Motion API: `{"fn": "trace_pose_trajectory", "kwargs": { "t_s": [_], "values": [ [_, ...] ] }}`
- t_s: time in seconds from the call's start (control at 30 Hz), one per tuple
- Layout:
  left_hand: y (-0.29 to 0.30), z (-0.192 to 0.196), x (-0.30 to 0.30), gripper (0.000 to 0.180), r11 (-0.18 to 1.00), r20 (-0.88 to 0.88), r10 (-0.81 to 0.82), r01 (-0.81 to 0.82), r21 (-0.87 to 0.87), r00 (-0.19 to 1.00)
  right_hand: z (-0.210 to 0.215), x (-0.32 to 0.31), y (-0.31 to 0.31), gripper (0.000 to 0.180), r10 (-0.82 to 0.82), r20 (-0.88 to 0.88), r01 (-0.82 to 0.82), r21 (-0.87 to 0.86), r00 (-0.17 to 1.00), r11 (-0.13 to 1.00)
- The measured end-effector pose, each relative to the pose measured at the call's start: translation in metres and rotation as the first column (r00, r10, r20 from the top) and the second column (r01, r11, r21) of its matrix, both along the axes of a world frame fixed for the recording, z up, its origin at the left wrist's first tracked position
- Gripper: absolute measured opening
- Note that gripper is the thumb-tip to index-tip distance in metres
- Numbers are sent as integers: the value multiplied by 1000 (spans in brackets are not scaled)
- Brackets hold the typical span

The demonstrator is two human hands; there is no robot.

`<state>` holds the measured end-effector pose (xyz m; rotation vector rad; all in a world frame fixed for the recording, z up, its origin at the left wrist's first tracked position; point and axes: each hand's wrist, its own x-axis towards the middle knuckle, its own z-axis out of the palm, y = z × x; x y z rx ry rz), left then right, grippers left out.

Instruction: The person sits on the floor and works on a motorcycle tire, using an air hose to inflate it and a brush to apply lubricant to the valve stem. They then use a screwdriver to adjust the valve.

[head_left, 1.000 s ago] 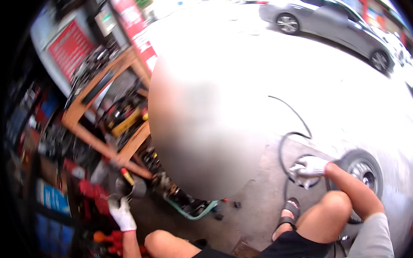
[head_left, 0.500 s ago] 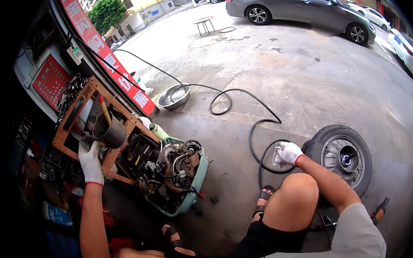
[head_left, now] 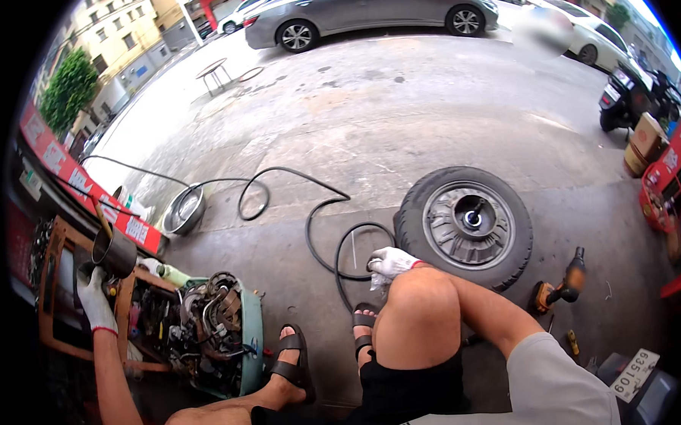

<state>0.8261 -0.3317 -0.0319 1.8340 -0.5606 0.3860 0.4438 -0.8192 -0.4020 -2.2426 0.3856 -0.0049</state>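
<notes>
At the left, my left hand [head_left: 93,293], in a white knit glove, is closed against the side of a dark metal can [head_left: 115,255]. A brush-like handle [head_left: 100,215] stands up out of the can, which is at the orange-brown frame of a cart. My right hand [head_left: 393,262], gloved too, is closed on a small clear plastic bag [head_left: 378,282] just above my knee; the bag's contents cannot be made out. Beside that hand lies a wheel with a black tyre [head_left: 512,219], its metal hub and axle facing up.
A green tub [head_left: 251,334] full of used parts stands by the cart [head_left: 57,295]. A black hose [head_left: 308,227] loops across the floor to a metal basin [head_left: 197,211]. An orange-and-black power tool [head_left: 563,288] lies right of the wheel. A grey car [head_left: 377,9] is parked beyond.
The view has swung to the right, bringing the power tool and a parked scooter into sight. My left hand stays at the can and my right hand keeps the plastic bag.
</notes>
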Motion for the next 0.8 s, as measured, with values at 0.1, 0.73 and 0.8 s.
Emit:
{"fn": "trace_pose_trajectory", "kwargs": {
  "t_s": [0.1, 0.73, 0.8],
  "values": [
    [-17, -32, 23, 7, 1000, -112, -29, 29, 0, 993, 14, -30, -6, 40, 116, 148, -149, 234, 982, 961],
    [-237, -357, -2, 12, 954, -505, -157, -1, -299, 849, 275, -18, 9, 31, -294, -313, 346, 124, 903, 930],
    [-246, -389, -8, 14, 968, -523, -33, -103, -230, 852, 220, 39, 21, 33, -65, -218, 49, -76, 974, 996]
  ]
}}
